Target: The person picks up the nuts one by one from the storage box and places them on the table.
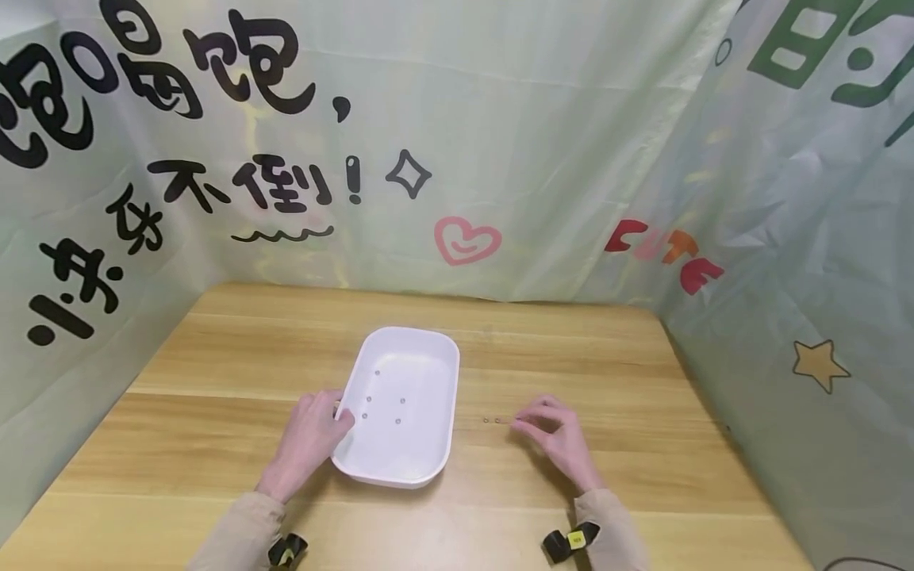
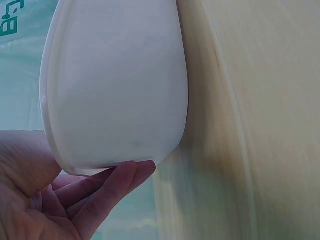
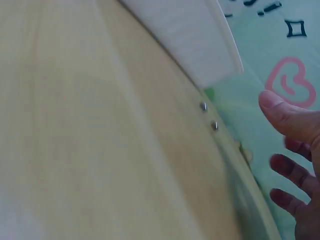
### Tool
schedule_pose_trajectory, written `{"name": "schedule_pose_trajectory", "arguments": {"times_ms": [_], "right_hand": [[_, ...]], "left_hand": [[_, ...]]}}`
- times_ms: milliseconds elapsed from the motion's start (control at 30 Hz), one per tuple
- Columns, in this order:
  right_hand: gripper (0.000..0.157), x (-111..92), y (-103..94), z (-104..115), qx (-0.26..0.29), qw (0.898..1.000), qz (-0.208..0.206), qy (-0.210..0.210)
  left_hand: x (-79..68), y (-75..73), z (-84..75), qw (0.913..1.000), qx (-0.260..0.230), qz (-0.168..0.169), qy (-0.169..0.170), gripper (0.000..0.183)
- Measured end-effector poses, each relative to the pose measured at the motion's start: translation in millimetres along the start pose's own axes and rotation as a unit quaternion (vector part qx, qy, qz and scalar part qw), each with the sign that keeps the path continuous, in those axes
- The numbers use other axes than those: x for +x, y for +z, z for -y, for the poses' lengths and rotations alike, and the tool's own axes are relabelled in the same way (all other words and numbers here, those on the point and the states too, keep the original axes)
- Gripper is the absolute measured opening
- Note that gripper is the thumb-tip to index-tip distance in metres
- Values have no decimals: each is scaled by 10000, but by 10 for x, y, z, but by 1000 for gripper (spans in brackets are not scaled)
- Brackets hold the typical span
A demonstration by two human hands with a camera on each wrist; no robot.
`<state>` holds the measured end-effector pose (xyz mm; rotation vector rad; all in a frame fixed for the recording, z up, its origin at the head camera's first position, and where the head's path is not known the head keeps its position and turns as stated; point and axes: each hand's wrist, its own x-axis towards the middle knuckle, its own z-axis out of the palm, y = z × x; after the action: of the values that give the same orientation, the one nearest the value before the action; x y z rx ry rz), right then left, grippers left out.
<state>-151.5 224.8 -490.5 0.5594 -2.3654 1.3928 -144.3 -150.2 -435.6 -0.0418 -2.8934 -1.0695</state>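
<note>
A white rectangular plastic tray (image 1: 431,469) with rounded corners is on the table in the head view, several small metal nuts (image 1: 397,421) scattered on its floor. My left hand (image 1: 310,432) grips its near left side, thumb over the rim and fingers against the outer wall (image 2: 115,90). To the right of the tray, two more small metal nuts (image 3: 203,106) lie on the wood. Beside them is my right hand (image 1: 555,436), thumb and forefinger tips close to the tabletop. In the right wrist view the thumb (image 3: 282,112) stands apart from the visible fingers, and nothing shows between them.
The light wooden table (image 1: 271,349) runs back to a hanging printed cloth (image 1: 571,143), which also encloses the left and right sides. A black device (image 1: 571,543) is strapped at the right wrist, another (image 1: 288,549) at the left. A thin cable (image 1: 860,561) shows at lower right.
</note>
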Motion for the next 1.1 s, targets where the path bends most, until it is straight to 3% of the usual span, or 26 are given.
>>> {"name": "schedule_pose_trajectory", "arguments": {"times_ms": [233,533,767,1100], "right_hand": [[15,-62,-41,-86,-377,9990,-78,211],[15,-37,49,-225,-839,9963,-143,-157],[15,-3,137,-212,-1182,9927,-204,-113],[12,34,196,-232,-1123,9932,-110,-285]], "left_hand": [[1,-14,2,10000,-6,7,6,24],[3,-13,6,10000,41,2,36,23],[-3,-13,-1,10000,33,9,11,23],[-6,-14,-14,10000,31,-7,23,21]]}}
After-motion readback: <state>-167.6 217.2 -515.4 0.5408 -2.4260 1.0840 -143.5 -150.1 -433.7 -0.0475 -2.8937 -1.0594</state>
